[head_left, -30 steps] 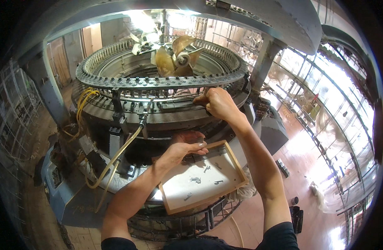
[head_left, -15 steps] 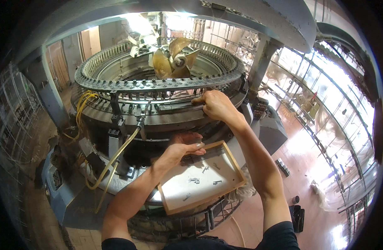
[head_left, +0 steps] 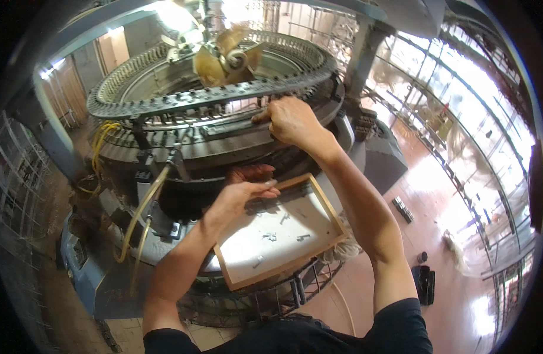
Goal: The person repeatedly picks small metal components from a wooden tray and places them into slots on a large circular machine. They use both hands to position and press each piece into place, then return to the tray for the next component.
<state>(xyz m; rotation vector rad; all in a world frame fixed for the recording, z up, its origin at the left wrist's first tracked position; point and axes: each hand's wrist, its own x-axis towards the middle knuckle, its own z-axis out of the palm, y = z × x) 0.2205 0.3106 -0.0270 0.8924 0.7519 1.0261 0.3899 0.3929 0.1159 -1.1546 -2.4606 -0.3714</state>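
My right hand is at the front right of a large circular knitting machine, just below its upper ring. Its index finger reaches left against the metal bed, and the other fingers are curled; anything in them is hidden. Lower down, my left hand is cupped, palm turned up, over the back left corner of a shallow wooden-framed tray. A pale glint shows at its fingertips, too small to name. Several small metal parts lie scattered on the tray's white bottom, with a darker row of them along its back edge.
A brass-coloured fan stands inside the ring. Yellow hoses hang at the machine's left front. Metal racks line the right side. A black case and a small row of dark blocks lie on the floor at right.
The whole view has tilted, so machine, tray and hands appear higher and slightly further left. Relative to the machine, both hands stay nearly where they were.
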